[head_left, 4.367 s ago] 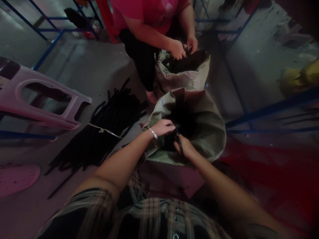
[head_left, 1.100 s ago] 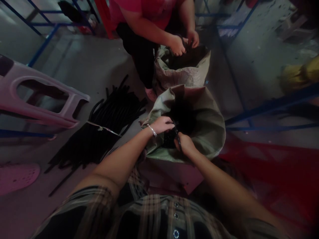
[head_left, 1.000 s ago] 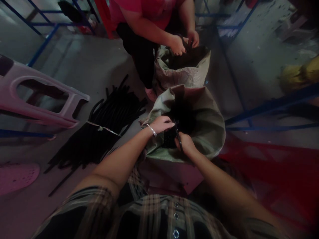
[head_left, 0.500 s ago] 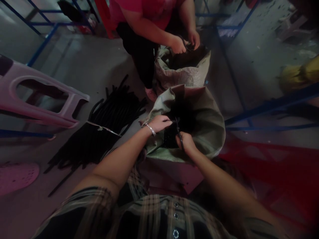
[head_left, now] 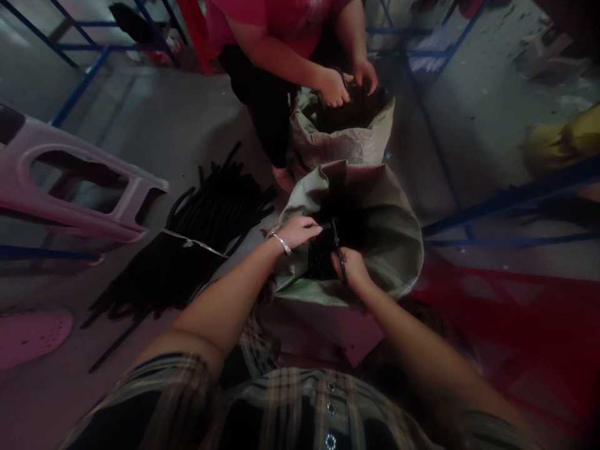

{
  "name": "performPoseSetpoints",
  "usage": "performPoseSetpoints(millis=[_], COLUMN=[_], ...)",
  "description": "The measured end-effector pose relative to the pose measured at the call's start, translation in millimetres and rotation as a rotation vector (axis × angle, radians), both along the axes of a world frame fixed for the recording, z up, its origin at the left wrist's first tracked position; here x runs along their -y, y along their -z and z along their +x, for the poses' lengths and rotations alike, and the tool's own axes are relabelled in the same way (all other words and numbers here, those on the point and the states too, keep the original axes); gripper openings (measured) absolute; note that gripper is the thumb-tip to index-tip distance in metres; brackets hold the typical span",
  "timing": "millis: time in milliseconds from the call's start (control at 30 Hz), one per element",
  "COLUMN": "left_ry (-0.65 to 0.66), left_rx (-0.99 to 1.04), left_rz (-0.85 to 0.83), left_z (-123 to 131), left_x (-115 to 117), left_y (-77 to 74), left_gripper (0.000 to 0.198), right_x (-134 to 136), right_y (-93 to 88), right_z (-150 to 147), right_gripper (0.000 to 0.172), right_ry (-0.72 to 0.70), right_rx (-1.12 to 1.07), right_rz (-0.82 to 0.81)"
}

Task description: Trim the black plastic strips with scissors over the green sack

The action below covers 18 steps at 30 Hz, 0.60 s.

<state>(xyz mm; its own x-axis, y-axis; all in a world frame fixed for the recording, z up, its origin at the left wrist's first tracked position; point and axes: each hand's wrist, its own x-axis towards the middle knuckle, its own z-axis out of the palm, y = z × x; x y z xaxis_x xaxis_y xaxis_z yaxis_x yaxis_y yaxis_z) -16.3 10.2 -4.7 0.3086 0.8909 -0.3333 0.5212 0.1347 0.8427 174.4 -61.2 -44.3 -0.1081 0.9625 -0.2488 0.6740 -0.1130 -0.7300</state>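
Note:
A grey-green woven sack [head_left: 398, 244] stands open in front of me, full of dark material. My left hand [head_left: 300, 230], with a silver bracelet on the wrist, is closed in a pinch on a black piece [head_left: 321, 253] at the sack's mouth. My right hand [head_left: 351, 270] is closed round black scissors [head_left: 338, 250], whose blades point up towards the left hand's fingers. The black piece hangs between both hands and its shape is hard to make out in the dim light.
Another person in a pink top [head_left: 281, 19] works with both hands in a second sack [head_left: 347, 140] just beyond mine. A pile of black tubes [head_left: 187, 244] lies on the floor at left, beside a pink plastic stool [head_left: 79, 187]. Blue metal rack bars [head_left: 510, 203] run at right.
My hands stay at the sack's mouth with small shifts. The scissors have moved slightly up and closer to my left fingers. The other person's hands keep shifting in the far sack.

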Motion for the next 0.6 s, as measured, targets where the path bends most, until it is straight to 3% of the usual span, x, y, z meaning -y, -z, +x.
performPoseSetpoints(millis=[300,600], left_ry=[0.002,0.091], left_rx=[0.042,-0.005], left_rz=[0.009,0.079], left_z=[6,13], left_x=[3,8], left_y=[-2.6,4.2], left_gripper=[0.025,0.028], right_x=[2,1], right_y=[-3.7,-7.1], right_z=[-6,-5], right_gripper=[0.016,0.018], right_ry=[-0.202,-0.222], right_rx=[0.199,0.23], right_rz=[-0.031,-0.023])
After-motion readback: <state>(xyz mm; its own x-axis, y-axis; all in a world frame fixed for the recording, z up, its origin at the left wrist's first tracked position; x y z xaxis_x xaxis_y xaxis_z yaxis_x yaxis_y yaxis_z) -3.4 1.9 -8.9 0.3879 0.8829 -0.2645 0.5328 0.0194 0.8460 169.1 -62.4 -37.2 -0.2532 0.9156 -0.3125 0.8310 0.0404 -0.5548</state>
